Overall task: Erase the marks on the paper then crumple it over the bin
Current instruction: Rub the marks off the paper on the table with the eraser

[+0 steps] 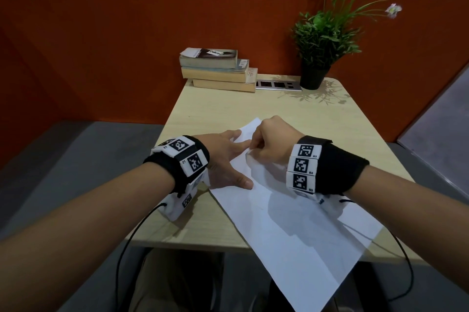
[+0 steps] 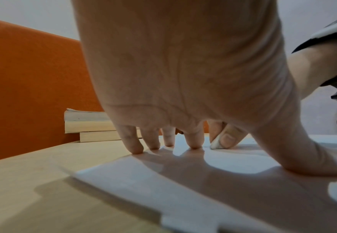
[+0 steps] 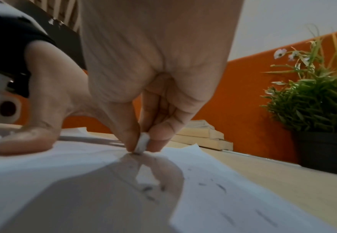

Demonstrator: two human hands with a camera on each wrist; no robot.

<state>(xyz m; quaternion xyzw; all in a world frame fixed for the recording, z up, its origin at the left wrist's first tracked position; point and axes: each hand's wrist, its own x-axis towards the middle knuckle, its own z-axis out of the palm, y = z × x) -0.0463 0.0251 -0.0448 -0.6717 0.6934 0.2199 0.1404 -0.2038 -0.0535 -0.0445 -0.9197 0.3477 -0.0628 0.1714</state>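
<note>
A white sheet of paper [image 1: 291, 225] lies slanted on the light wooden table [image 1: 317, 118], its near corner hanging over the front edge. My left hand [image 1: 225, 156] lies spread on the paper's left edge, fingertips [image 2: 193, 145] and thumb pressing it flat. My right hand [image 1: 269, 141] pinches a small white eraser [image 3: 142, 144] between thumb and fingers and holds its tip on the paper [image 3: 84, 181]. The eraser [image 2: 216, 144] also shows in the left wrist view. Dark crumbs and faint marks [image 3: 221, 187] lie on the sheet near it. No bin is in view.
Three stacked books [image 1: 218, 70] sit at the table's far edge beside a silver socket strip [image 1: 278, 84]. A potted plant [image 1: 322, 42] in a black pot stands at the far right. An orange wall rises behind. Sensor cables hang from both wrists.
</note>
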